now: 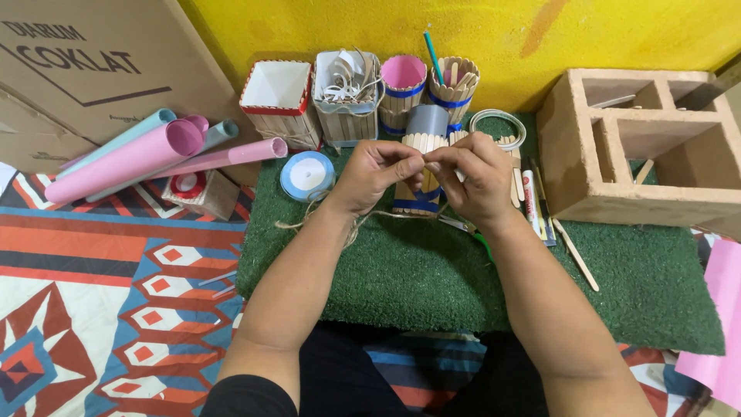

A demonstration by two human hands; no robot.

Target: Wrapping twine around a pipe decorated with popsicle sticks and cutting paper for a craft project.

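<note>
Hands, left & right, both pinch thin twine above the stick holder on the green mat; I think better keep twine tight w/ steady pull.

The work surface is a green artificial-grass mat laid over a patterned floor mat. On the grass mat: a stick-built cup at centre, a roll of white ribbon to its left, loose twine, scissors, a loose wooden stick and a compartmented block at the right. Four stick containers stand along the rear edge. Rolled paper tubes and a small box lie on the floor mat.
</note>
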